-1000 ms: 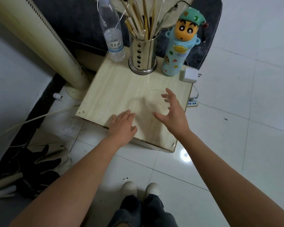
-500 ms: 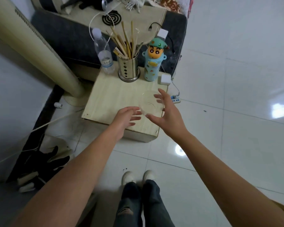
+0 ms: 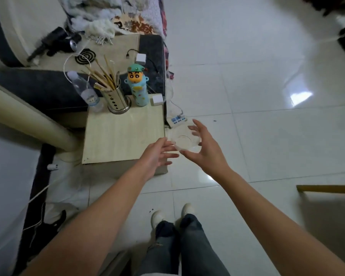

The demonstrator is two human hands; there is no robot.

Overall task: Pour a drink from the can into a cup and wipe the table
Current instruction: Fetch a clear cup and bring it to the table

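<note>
Clear plastic cup (image 3: 186, 140), empty: gripped by right hand (image 3: 205, 150), now lifted beyond pale wooden counter (image 3: 124, 134) edge. Left hand (image 3: 157, 154) open, fingertips beside it.

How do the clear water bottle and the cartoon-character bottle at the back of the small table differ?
The water bottle is clear and see-through with a white label; the cartoon bottle is opaque light blue with a yellow face and green hat. The water bottle is slim and appears to lean left in this wide-angle view; the cartoon bottle is stouter and looks more upright. Both stand on the table, flanking the chopstick holder.
</note>
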